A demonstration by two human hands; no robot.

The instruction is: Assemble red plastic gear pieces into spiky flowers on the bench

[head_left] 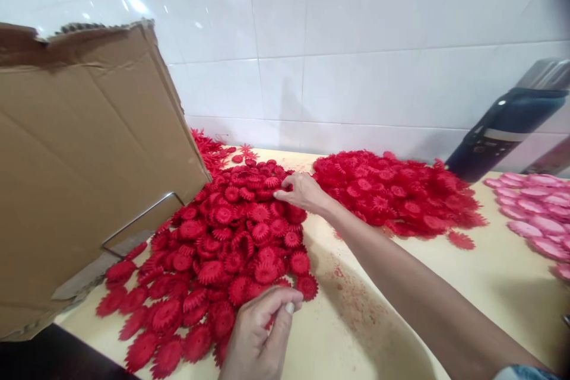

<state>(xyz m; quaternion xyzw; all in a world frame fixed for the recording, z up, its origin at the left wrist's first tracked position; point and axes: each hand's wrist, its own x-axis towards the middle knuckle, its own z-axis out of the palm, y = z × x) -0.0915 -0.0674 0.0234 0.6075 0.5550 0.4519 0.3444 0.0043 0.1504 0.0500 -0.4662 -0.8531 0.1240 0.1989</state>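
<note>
A big heap of dark red, toothed-edge flower-like discs (222,249) spreads over the middle of the pale table. At the heap's upper right side, my right hand (307,191) reaches in, its thumb and forefinger slightly apart and touching the red discs. Close to me, my left hand (265,332) is at the heap's front right edge. Its thumb and forefinger are pressed together; whether anything is between them I cannot make out. Some red discs behind this hand are partly covered by it.
A brown cardboard panel (89,172) with a metal wire (142,218) at its foot stands left. Flatter red flower pieces (396,190) lie behind right, pink ones (541,214) farther right. A dark blue flask (503,124) stands against the white tiled wall (378,83).
</note>
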